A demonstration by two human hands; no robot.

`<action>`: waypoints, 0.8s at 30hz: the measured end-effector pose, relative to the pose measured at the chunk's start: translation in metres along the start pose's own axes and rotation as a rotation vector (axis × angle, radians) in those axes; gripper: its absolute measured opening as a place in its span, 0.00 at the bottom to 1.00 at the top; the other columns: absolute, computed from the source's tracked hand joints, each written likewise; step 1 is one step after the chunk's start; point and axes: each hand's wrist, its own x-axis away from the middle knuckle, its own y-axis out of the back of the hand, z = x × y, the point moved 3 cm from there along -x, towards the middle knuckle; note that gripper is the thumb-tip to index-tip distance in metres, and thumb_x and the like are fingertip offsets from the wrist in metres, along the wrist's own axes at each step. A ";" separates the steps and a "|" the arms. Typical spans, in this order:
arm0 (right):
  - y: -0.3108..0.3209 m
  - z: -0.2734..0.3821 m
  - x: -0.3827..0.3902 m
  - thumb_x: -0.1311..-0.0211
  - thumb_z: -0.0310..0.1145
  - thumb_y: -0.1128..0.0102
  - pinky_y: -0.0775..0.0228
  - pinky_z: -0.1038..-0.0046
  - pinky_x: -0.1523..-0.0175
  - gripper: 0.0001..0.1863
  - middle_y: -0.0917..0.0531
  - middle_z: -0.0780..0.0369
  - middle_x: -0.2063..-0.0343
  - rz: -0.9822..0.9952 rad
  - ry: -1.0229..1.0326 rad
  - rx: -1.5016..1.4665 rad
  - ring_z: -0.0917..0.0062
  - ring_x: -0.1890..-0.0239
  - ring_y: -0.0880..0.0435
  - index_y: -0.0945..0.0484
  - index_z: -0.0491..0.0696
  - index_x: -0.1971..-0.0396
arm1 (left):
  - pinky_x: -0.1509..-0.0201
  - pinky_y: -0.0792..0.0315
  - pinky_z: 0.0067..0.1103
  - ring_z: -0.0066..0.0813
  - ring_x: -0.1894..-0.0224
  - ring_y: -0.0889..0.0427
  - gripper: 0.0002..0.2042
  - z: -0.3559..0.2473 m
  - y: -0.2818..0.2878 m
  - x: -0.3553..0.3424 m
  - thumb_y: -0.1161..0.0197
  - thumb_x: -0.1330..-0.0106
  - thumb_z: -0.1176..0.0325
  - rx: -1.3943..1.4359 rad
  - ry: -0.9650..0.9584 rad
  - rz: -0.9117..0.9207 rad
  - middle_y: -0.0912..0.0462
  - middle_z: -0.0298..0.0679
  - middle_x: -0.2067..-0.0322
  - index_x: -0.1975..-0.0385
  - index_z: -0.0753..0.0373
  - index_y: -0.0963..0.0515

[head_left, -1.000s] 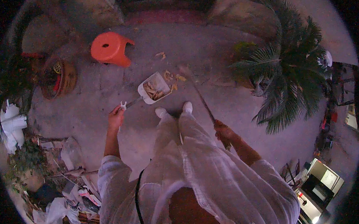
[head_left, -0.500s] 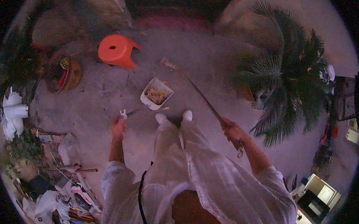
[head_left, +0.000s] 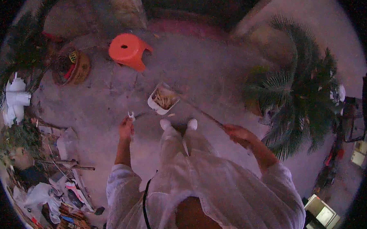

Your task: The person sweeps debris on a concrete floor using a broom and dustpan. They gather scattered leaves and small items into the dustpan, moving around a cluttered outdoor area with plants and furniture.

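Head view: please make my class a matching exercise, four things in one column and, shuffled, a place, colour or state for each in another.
Things
1. stool
2. dustpan
3. palm
4. right hand

Descriptions
A. closed around a long thin handle
B. green, towards the picture's right
C. orange, with a hole in its top
D. white-rimmed, with yellowish-brown scraps in it

Pairs: 1-C, 2-D, 3-B, 4-A

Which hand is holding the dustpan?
The left hand: it grips the handle of the dustpan, while the right hand holds a long, thin stick.
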 end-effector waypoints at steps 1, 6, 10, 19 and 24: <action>-0.001 -0.001 0.021 0.55 0.31 0.51 0.39 0.79 0.80 0.30 0.33 0.68 0.76 -0.003 -0.001 -0.146 0.82 0.80 0.34 0.49 0.49 0.48 | 0.91 0.49 0.14 0.15 0.93 0.44 0.13 0.002 -0.001 0.000 0.48 0.48 0.63 0.043 -0.049 0.004 0.39 0.27 0.92 0.65 0.62 0.31; 0.005 0.021 0.050 0.55 0.27 0.52 0.41 0.78 0.83 0.28 0.34 0.68 0.76 -0.107 0.012 -0.017 0.82 0.82 0.35 0.46 0.46 0.50 | 0.92 0.51 0.12 0.13 0.93 0.44 0.11 0.015 0.004 0.008 0.49 0.47 0.64 0.086 0.053 -0.078 0.40 0.26 0.92 0.67 0.61 0.30; 0.025 0.079 -0.030 0.52 0.37 0.50 0.36 0.77 0.76 0.25 0.28 0.64 0.69 -0.362 0.369 0.466 0.80 0.81 0.32 0.43 0.52 0.51 | 0.92 0.52 0.11 0.11 0.92 0.45 0.10 0.015 0.007 0.020 0.50 0.47 0.65 0.148 0.055 -0.111 0.42 0.25 0.92 0.66 0.61 0.31; 0.069 0.247 -0.230 0.50 0.33 0.63 0.35 0.65 0.62 0.22 0.28 0.56 0.63 -0.707 0.135 1.337 0.65 0.61 0.29 0.44 0.45 0.52 | 0.92 0.51 0.11 0.12 0.93 0.46 0.15 0.017 0.006 0.076 0.52 0.46 0.67 0.171 0.149 -0.241 0.42 0.25 0.93 0.58 0.62 0.36; 0.076 0.257 -0.182 0.53 0.32 0.60 0.36 0.62 0.61 0.24 0.28 0.58 0.62 -0.722 0.128 1.473 0.63 0.61 0.29 0.44 0.49 0.51 | 0.92 0.50 0.11 0.12 0.93 0.45 0.18 0.020 0.013 0.098 0.52 0.47 0.67 0.161 0.154 -0.355 0.43 0.26 0.93 0.54 0.63 0.39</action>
